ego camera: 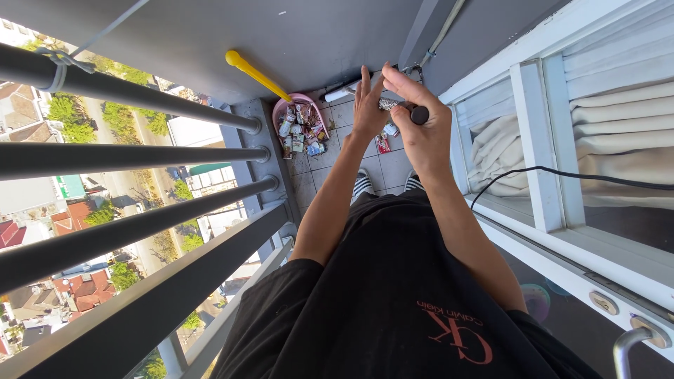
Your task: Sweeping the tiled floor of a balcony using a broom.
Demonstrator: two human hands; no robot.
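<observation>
Gripping a small silvery cylinder with a dark end (pixel 400 107), right hand (pixel 420 126) is closed around it above the balcony floor. Left hand (pixel 368 105) is open, fingers straight, fingertips touching the cylinder's left end. Pink basin (pixel 281 110) of packets and a yellow handle (pixel 256 72) sit below by the grey railing (pixel 133 158).

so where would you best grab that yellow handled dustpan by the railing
Probably by the yellow handle, near its rounded free end. It leans up and away from the pink dustpan, which is full of wrappers, toward the grey wall, so that end stands clear. Come from above on the tiled floor side, since the railing blocks the other side.
</observation>
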